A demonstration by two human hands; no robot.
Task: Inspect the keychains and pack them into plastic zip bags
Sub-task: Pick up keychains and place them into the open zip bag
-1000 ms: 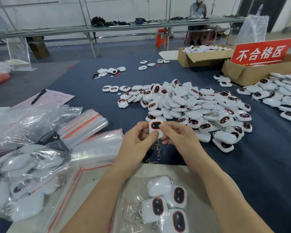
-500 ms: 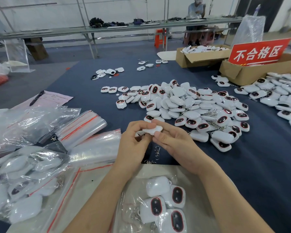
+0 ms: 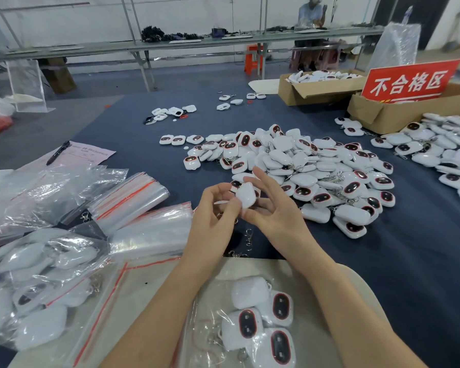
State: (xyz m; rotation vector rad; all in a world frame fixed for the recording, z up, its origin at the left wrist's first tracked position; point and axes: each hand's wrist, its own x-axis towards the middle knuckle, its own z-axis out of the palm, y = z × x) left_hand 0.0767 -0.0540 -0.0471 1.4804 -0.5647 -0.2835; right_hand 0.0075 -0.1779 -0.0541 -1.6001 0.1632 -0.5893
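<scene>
Head view: our left hand [image 3: 215, 208] pinches one white rounded-square plastic keychain [image 3: 246, 194] by its edge, blank back toward us. Our right hand [image 3: 271, 208] has its fingers fanned out straight, touching the keychain but not gripping it. The keychain is in the air, just on the near side of the big loose pile of white keychains [image 3: 316, 176]. Its metal chain and clasp [image 3: 248, 236] dangle below.

Risks, our read:
- It's a one-hand pinch on a smooth shell. If it slips, the piece drops into the pile and mixes with unchecked stock.
- The dangling clasp could snag the mouth of the clear open zip bag [image 3: 205, 328], nearer us than the pile, with several pieces inside.
- The dark face is turned away, so skipping the front check would let a defect through.

Dark blue cloth surface [image 3: 422, 261]:
- Left of the pile: stacked empty red-striped zip bags [image 3: 128, 197], filled bags [image 3: 37, 274], and a pink form [image 3: 88, 155] with a black pen [image 3: 57, 152].
- Right of and beyond the pile: brown cardboard boxes [image 3: 319, 88] and a red sign with white characters [image 3: 409, 81].

Room: long metal benches [image 3: 170, 46] far behind the pile, with a person seated at one.
</scene>
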